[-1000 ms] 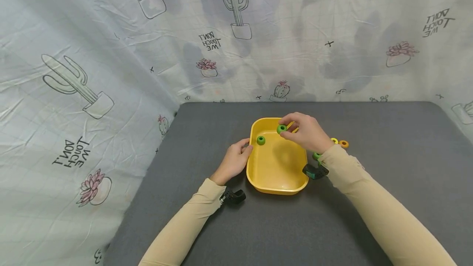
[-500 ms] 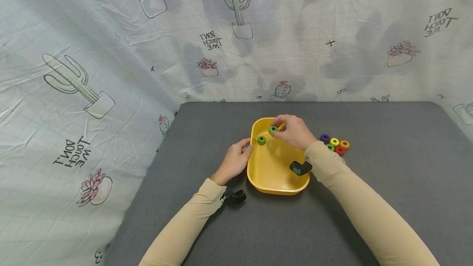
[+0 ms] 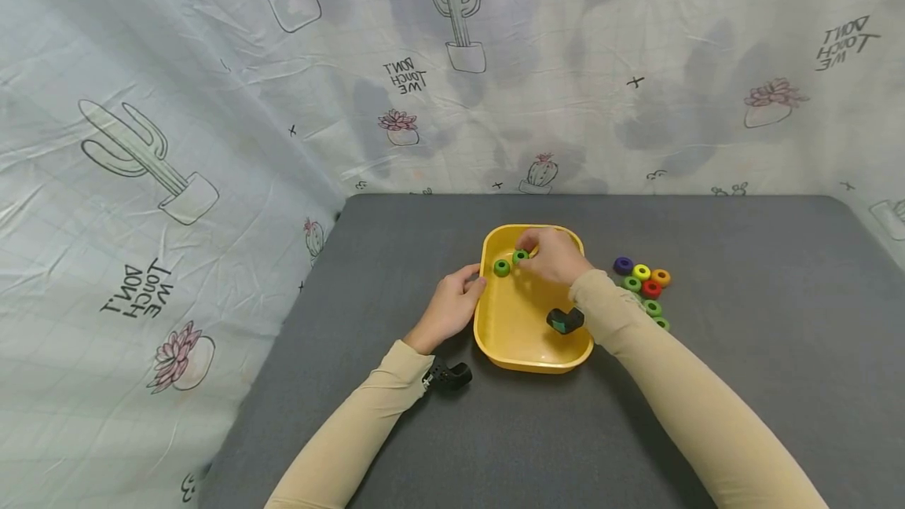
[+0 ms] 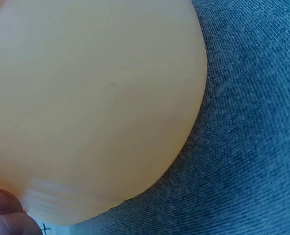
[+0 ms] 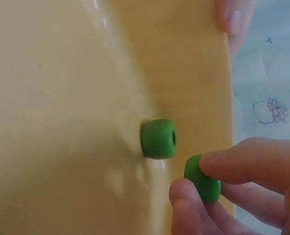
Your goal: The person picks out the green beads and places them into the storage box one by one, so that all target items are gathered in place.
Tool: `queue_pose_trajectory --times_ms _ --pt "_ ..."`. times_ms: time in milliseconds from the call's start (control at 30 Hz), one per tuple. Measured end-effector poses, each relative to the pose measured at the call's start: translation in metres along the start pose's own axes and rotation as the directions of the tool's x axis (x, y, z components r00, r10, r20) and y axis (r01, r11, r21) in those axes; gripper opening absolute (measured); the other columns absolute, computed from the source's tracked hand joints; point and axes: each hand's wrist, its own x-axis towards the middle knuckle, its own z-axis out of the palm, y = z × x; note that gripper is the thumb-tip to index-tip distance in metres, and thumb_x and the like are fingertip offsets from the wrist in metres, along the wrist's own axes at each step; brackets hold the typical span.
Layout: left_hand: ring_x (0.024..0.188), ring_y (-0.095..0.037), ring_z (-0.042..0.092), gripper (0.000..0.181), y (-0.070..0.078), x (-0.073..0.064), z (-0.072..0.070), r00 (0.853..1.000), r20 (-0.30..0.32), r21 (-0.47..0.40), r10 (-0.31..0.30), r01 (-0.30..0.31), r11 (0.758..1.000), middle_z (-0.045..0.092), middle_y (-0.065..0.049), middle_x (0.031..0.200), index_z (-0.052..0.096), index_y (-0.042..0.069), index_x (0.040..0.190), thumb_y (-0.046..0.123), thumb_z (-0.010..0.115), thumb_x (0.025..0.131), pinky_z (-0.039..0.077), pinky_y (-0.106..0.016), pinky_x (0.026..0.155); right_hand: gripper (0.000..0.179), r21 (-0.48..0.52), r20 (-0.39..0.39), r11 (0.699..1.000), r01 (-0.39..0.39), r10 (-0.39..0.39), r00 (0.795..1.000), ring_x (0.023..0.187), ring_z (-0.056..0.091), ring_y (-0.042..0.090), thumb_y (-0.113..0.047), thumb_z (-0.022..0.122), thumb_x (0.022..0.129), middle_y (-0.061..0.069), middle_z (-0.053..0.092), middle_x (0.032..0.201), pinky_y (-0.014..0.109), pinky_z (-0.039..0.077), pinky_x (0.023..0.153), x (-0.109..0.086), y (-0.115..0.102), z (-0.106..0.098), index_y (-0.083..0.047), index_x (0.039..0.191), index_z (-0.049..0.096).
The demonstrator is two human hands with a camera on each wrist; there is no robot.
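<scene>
A yellow plastic tray (image 3: pixel 516 336) stands on the dark grey table. My left hand (image 3: pixel 452 306) grips its left wall, and some of those fingertips (image 4: pixel 5 213) show beside the tray's outer side in the left wrist view. Inside the tray's far half, my right hand (image 3: pixel 556 258) pinches a green bead (image 5: pixel 207 185) between thumb and fingers, just over the floor. Close by lies another green bead (image 5: pixel 158 139), near the left wall, its hole facing up. A small gap separates the two beads.
To the right of the tray lies a cluster of loose beads: purple (image 3: pixel 623 265), yellow (image 3: pixel 641 272), orange (image 3: pixel 661 278), red (image 3: pixel 651 289) and several green ones (image 3: pixel 652 308). A cactus-print cloth (image 3: pixel 495 116) hangs behind and left of the table.
My right hand has moved left and lowered the pinched green bead toward the one in the tray. More of the loose beads on the right now show. The left hand has stayed put.
</scene>
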Motion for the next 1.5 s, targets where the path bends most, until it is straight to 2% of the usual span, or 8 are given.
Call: queue_pose_trajectory --times_ms 233,467,867,1167,1500 --pt "0.096 -0.023 0.075 0.045 0.0019 -0.0002 0.0006 1.000 -0.004 0.017 -0.005 0.005 1.000 0.076 -0.018 0.119 0.049 -0.002 0.152 0.019 0.049 0.112 0.056 -0.028 0.075 0.026 -0.018 0.043 0.999 -0.044 0.045 0.998 0.107 0.064 0.033 -0.010 0.076 0.094 0.017 0.070 0.115 0.048 0.053 0.098 0.0034 -0.0006 0.0028 -0.001 0.118 0.072" --pt "0.085 -0.023 0.073 0.046 0.0016 -0.0005 -0.0006 1.000 0.002 -0.010 0.009 -0.009 1.000 0.076 -0.019 0.111 0.049 -0.003 0.152 0.020 0.048 0.112 0.052 -0.025 0.068 0.027 -0.051 0.067 0.998 -0.030 0.034 0.997 0.106 0.065 0.032 -0.010 0.077 0.094 0.018 0.071 0.114 0.047 0.053 0.096 0.0058 -0.0006 0.0044 0.000 0.118 0.072" --pt "0.105 -0.028 0.075 0.046 0.0023 0.0001 0.0005 1.000 0.003 -0.008 0.003 -0.003 1.000 0.073 -0.021 0.126 0.047 -0.003 0.153 0.019 0.048 0.112 0.059 -0.035 0.081 0.026 -0.078 0.082 0.997 -0.008 0.014 0.997 0.106 0.066 0.033 -0.007 0.077 0.093 0.018 0.072 0.113 0.047 0.054 0.097 0.0071 0.0028 0.0061 0.001 0.117 0.072" --pt "0.105 -0.031 0.075 0.045 0.0033 -0.0002 0.0007 1.000 -0.006 -0.014 0.010 -0.010 1.000 0.073 -0.023 0.124 0.048 -0.006 0.151 0.015 0.049 0.111 0.060 -0.039 0.084 0.024 -0.092 0.083 0.996 -0.006 0.014 0.996 0.107 0.066 0.033 -0.003 0.074 0.092 0.018 0.073 0.113 0.047 0.053 0.099 0.0080 0.0020 0.0053 0.001 0.115 0.073" --pt "0.103 -0.028 0.075 0.045 0.0036 0.0000 0.0007 1.000 -0.004 -0.001 0.008 -0.008 1.000 0.074 -0.022 0.123 0.049 -0.005 0.151 0.017 0.048 0.112 0.060 -0.036 0.083 0.024 -0.089 0.082 0.996 -0.008 0.015 0.996 0.108 0.066 0.033 -0.004 0.075 0.093 0.018 0.073 0.113 0.047 0.053 0.099 0.0077 0.0037 0.0053 0.001 0.116 0.073"
